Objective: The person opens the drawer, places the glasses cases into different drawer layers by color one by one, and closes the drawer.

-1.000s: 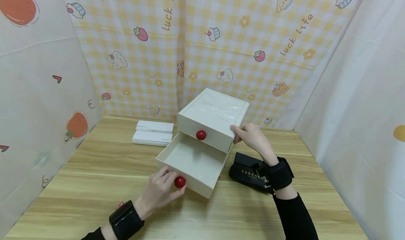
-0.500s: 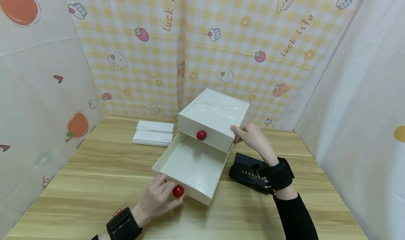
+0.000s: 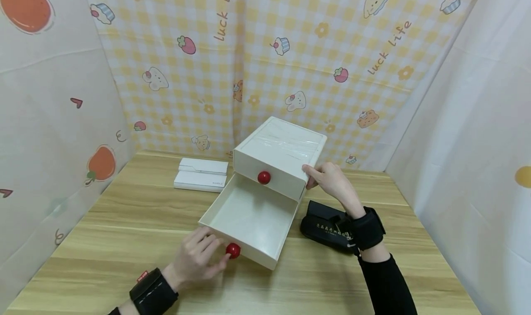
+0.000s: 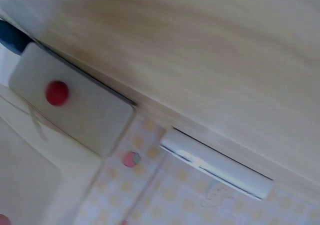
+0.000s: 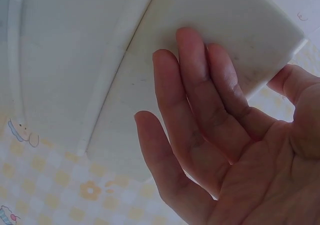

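A white two-drawer desktop organizer [image 3: 286,142] stands askew at the middle of the table, its bottom drawer [image 3: 253,213] pulled far out with nothing inside. The upper drawer is closed and bears a red ball knob [image 3: 263,177]. Beside the lower red knob [image 3: 233,250] is my left hand [image 3: 197,257], its fingers loosened and the thumb tip close against the knob. In the left wrist view the lower knob [image 4: 56,93] shows no fingers around it. My right hand [image 3: 329,179] holds the organizer's right front corner, thumb over the edge and fingers [image 5: 192,75] along the side wall.
A black case with gold lettering [image 3: 327,227] lies to the right, partly under the right wrist. Behind on the left lies a flat white case [image 3: 201,175]. A yellow checked curtain [image 3: 186,89] hangs behind the table, with white cloth at both sides.
The lower drawer has slid a little further out toward me. My left hand has loosened from its knob and shifted left. The right hand has stayed in place.
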The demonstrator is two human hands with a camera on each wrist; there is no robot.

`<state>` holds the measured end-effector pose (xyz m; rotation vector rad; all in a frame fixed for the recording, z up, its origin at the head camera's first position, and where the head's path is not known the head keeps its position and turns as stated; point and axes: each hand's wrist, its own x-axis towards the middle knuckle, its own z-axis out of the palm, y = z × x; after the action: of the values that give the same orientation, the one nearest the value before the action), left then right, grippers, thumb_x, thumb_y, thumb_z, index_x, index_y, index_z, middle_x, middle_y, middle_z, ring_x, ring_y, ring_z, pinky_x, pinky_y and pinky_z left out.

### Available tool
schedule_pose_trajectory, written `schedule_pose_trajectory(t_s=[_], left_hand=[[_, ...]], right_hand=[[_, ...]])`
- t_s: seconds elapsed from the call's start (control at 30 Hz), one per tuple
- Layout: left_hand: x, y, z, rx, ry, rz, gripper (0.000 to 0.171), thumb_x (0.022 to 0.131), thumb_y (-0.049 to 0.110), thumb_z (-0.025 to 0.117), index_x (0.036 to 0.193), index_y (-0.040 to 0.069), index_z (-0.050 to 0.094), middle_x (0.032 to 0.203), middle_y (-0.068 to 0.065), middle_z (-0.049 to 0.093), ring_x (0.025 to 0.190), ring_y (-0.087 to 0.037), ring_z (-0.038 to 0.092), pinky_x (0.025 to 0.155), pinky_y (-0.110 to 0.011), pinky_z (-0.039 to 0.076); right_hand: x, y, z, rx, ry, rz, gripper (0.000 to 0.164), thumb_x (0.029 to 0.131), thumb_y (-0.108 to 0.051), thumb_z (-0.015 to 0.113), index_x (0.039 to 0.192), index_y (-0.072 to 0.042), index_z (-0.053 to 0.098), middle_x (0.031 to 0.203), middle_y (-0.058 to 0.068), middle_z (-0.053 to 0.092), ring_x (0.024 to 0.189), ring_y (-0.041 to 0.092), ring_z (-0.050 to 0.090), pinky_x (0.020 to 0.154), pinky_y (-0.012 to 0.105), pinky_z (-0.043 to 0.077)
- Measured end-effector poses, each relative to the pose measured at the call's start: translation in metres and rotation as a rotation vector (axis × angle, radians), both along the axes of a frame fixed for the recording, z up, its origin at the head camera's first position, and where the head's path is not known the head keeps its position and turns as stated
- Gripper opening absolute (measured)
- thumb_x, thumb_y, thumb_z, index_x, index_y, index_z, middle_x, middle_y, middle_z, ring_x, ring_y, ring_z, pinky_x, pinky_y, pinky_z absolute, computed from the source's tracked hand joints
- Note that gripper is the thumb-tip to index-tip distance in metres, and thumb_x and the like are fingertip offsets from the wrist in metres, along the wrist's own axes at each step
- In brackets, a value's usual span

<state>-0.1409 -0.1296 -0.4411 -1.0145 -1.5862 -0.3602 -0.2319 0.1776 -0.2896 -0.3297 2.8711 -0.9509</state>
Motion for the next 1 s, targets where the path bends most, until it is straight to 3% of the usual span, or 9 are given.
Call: schedule_pose_trajectory(t_s=[0.13,0.27,0.37,0.47,0.57,0.7,0.83,1.0], left_hand=[[-0.009,-0.014,0.01,0.088,0.052,-0.013,0.042,0.092,0.024,0.039,0.055,0.008,0.051,0.047,0.004,0.046,0.043,-0.007,0.038,0.041,-0.012,0.032],[-0.024,-0.029,0.023,0.18,0.021,0.022,0.042,0.092,0.022,0.039,0.054,0.007,0.05,0.045,0.003,0.045,0.039,-0.006,0.033,0.037,-0.011,0.026],[-0.039,-0.04,0.032,0.225,-0.057,0.096,0.037,0.09,0.02,0.041,0.058,0.005,0.052,0.048,0.0,0.047,0.04,-0.008,0.036,0.037,-0.015,0.029],[-0.057,-0.049,0.037,0.224,-0.229,0.188,0.028,0.087,0.018,0.044,0.068,0.002,0.057,0.057,-0.005,0.055,0.048,-0.013,0.046,0.044,-0.021,0.039],[-0.077,-0.056,0.036,0.147,-0.448,0.297,0.021,0.084,0.018,0.053,0.086,-0.001,0.061,0.075,-0.011,0.062,0.069,-0.022,0.055,0.059,-0.03,0.047],[-0.103,-0.062,0.026,-0.054,-0.664,0.434,0.038,0.08,0.024,0.065,0.107,-0.001,0.057,0.101,-0.016,0.062,0.094,-0.031,0.053,0.08,-0.041,0.045],[-0.125,-0.068,0.011,-0.224,-0.788,0.507,0.053,0.078,0.031,0.069,0.119,0.001,0.053,0.116,-0.018,0.056,0.108,-0.037,0.047,0.087,-0.05,0.042],[-0.143,-0.075,-0.005,-0.303,-0.906,0.524,0.062,0.075,0.037,0.072,0.123,0.004,0.051,0.12,-0.017,0.053,0.113,-0.038,0.044,0.087,-0.054,0.04]], right_hand=[[0.0,0.0,0.0,0.002,0.001,0.002,0.057,0.093,-0.051,0.041,0.071,-0.008,0.071,0.077,0.007,0.071,0.078,0.016,0.065,0.088,0.04,0.045],[0.001,0.001,0.001,-0.001,0.003,0.004,0.057,0.093,-0.05,0.041,0.071,-0.007,0.07,0.078,0.009,0.071,0.077,0.016,0.065,0.087,0.04,0.045],[0.001,0.001,0.001,-0.006,-0.001,0.005,0.057,0.093,-0.05,0.041,0.072,-0.007,0.07,0.078,0.007,0.071,0.079,0.017,0.065,0.088,0.04,0.045],[0.001,0.001,0.001,-0.011,-0.003,0.008,0.057,0.093,-0.051,0.041,0.071,-0.008,0.07,0.077,0.006,0.071,0.079,0.017,0.065,0.088,0.04,0.044],[0.001,0.0,0.0,-0.011,0.006,0.013,0.056,0.093,-0.05,0.041,0.071,-0.008,0.07,0.076,0.006,0.07,0.076,0.015,0.064,0.088,0.04,0.045],[0.001,0.0,0.0,-0.008,0.025,0.028,0.056,0.093,-0.049,0.04,0.069,-0.009,0.07,0.073,0.005,0.07,0.074,0.014,0.064,0.086,0.039,0.046],[0.0,0.0,-0.001,-0.005,0.036,0.034,0.055,0.094,-0.048,0.04,0.069,-0.009,0.07,0.071,0.004,0.069,0.072,0.013,0.064,0.085,0.039,0.046],[0.0,0.0,-0.001,-0.001,0.033,0.034,0.055,0.094,-0.048,0.04,0.069,-0.009,0.07,0.076,0.01,0.07,0.072,0.013,0.064,0.086,0.04,0.046]])
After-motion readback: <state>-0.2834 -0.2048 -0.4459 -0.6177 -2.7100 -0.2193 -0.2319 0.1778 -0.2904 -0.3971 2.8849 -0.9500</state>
